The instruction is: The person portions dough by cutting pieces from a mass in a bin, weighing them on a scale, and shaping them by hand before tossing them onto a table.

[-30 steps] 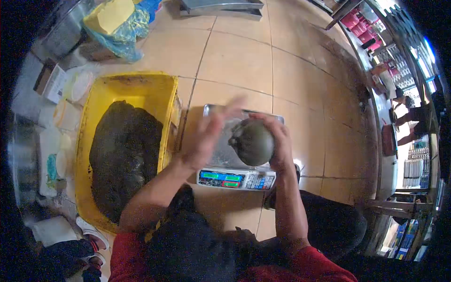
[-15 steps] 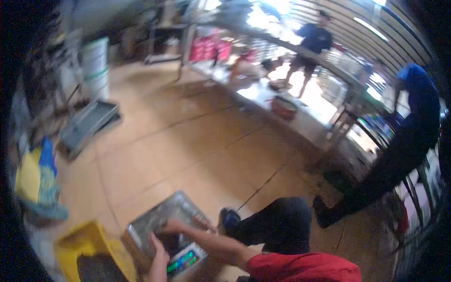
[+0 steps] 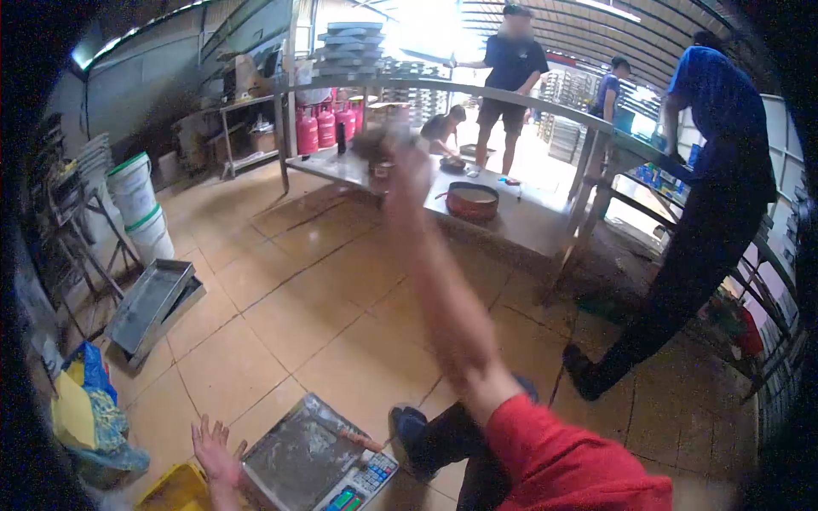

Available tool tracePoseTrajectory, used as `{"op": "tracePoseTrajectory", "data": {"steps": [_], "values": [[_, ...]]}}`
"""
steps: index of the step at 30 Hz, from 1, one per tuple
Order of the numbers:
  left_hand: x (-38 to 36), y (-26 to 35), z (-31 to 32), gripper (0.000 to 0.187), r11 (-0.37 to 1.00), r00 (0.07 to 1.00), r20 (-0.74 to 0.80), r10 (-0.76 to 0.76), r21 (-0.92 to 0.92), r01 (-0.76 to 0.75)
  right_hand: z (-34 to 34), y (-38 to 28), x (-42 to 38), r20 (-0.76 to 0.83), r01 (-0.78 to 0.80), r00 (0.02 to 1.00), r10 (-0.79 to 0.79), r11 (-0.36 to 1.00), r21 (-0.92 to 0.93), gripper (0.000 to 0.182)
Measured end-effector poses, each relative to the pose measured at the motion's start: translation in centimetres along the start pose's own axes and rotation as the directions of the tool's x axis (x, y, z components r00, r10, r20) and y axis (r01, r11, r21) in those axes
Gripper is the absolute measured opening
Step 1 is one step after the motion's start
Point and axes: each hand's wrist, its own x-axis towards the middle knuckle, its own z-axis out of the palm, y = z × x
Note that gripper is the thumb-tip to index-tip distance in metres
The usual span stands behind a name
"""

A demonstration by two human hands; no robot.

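My right arm in a red sleeve is stretched up and forward, and my right hand (image 3: 407,166) is blurred by motion. A dark blurred lump (image 3: 371,140) sits at its fingertips; whether the fingers grip it is unclear. My left hand (image 3: 215,451) is low at the bottom left with fingers spread, holding nothing, just left of the steel pan of a weighing scale (image 3: 298,460) on the floor. The pan is bare and smeared grey. A corner of a yellow crate (image 3: 175,492) shows beside that hand.
A long metal table (image 3: 520,230) with a red bowl (image 3: 473,200) crosses the room ahead. A person in blue (image 3: 707,213) stands at the right; others stand behind the table. Steel trays (image 3: 153,307), white buckets (image 3: 141,204), pink gas cylinders (image 3: 319,128) and a yellow-blue bag (image 3: 85,417) are at the left.
The view has swung up from the scale to the room. The dark ball has left the scale area, my right arm has swung up and forward, and my left hand has dropped beside the pan.
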Motion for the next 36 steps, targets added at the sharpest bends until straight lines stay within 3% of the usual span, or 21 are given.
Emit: {"op": "tracePoseTrajectory", "data": {"steps": [4,5,6,8,11,12,13,14,15,16,17,19,20,24,27,30,31,33,34,35,36], "values": [[-1.8,-1.5,-3.7,0.063,1.000,0.996,-0.085,-0.016,0.022,0.018,-4.4,-10.0,5.8,-0.156,0.317,0.934,-0.320,0.947,-0.042,0.100],[-2.4,-1.8,-4.3,0.061,0.998,0.992,-0.124,-0.020,0.056,0.027,-3.6,-10.1,4.6,-0.091,0.307,0.948,-0.306,0.952,0.002,0.104],[-2.7,-2.5,-5.3,0.060,0.994,0.991,-0.133,0.010,0.107,0.004,-2.3,-9.5,2.3,0.043,0.192,0.978,-0.203,0.964,0.182,0.087],[-5.0,-3.0,-6.8,0.060,0.987,0.980,-0.195,0.033,0.161,-0.001,0.6,-5.0,-1.2,0.251,-0.060,0.968,-0.009,0.963,0.265,0.063],[-8.4,-2.5,-11.2,0.060,0.960,0.920,-0.322,0.221,0.240,-0.147,6.8,4.1,-10.9,0.592,-0.166,0.757,0.278,0.957,-0.238,0.042],[-11.5,0.0,-9.2,0.056,0.895,0.872,-0.389,0.298,0.431,-0.114,7.9,10.3,-15.2,0.723,0.097,0.662,0.196,0.935,-0.342,0.036],[-13.4,0.8,-11.0,0.054,0.862,0.800,-0.482,0.358,0.499,-0.086,8.7,12.0,-20.2,0.789,0.171,0.443,0.426,0.824,-0.541,0.037],[-15.6,1.7,-12.5,0.055,0.833,0.716,-0.551,0.429,0.549,-0.077,8.5,15.4,-25.5,0.884,0.506,0.303,0.356,0.726,-0.466,0.043],[-17.4,2.6,-16.0,0.056,0.750,0.653,-0.578,0.489,0.661,0.023,8.1,16.4,-30.1,0.970,0.519,0.160,0.181,0.821,-0.239,0.047],[-19.0,2.7,-19.8,0.057,0.653,0.602,-0.584,0.544,0.745,0.133,8.2,17.8,-33.7,0.803,0.689,0.072,0.592,0.553,-0.470,0.050],[-20.6,2.9,-23.7,0.058,0.593,0.525,-0.622,0.581,0.765,0.251,8.1,18.7,-36.3,0.784,0.685,-0.038,0.619,0.588,-0.431,0.054],[-24.2,2.7,-30.4,0.060,0.462,0.404,-0.652,0.642,0.749,0.474,7.2,19.3,-40.6,0.799,0.666,0.072,0.597,0.568,-0.484,0.059],[-25.7,2.9,-32.2,0.062,0.422,0.367,-0.682,0.633,0.701,0.574,6.9,19.3,-42.0,0.799,0.622,0.289,0.527,0.532,-0.575,0.061],[-26.0,2.9,-36.2,0.076,0.251,0.355,-0.728,0.586,0.580,0.775,3.0,28.2,-42.2,0.657,0.471,0.408,0.634,0.470,-0.746,0.051],[-21.7,4.4,-34.9,0.093,0.088,0.469,-0.720,0.512,0.587,0.805,2.4,27.0,-41.2,0.758,0.276,0.340,0.557,0.711,-0.646,0.039],[-17.9,6.7,-33.9,0.109,-0.158,0.657,-0.656,0.371,0.652,0.741,8.8,20.0,-40.9,0.872,0.352,0.321,0.371,0.807,-0.473,0.028],[-16.9,7.0,-34.6,0.114,-0.249,0.722,-0.622,0.304,0.679,0.690,11.5,17.6,-40.9,0.919,0.482,0.294,0.261,0.790,-0.379,0.025],[-15.2,7.2,-36.9,0.118,-0.323,0.769,-0.607,0.202,0.700,0.637,18.2,11.6,-41.4,0.834,0.294,0.265,0.485,0.783,-0.548,0.024],[-14.4,7.2,-38.1,0.121,-0.360,0.788,-0.598,0.145,0.710,0.605,21.6,9.7,-41.4,0.864,0.383,0.148,0.481,0.778,-0.498,0.027],[-13.5,7.1,-39.3,0.118,-0.325,0.779,-0.619,0.103,0.719,0.614,24.7,8.9,-42.1,0.982,0.551,0.100,0.161,0.813,-0.189,0.030],[-12.9,6.7,-40.5,0.115,-0.291,0.767,-0.639,0.055,0.725,0.625,27.7,7.2,-43.2,0.982,0.542,0.106,0.159,0.818,-0.191,0.032]]}}
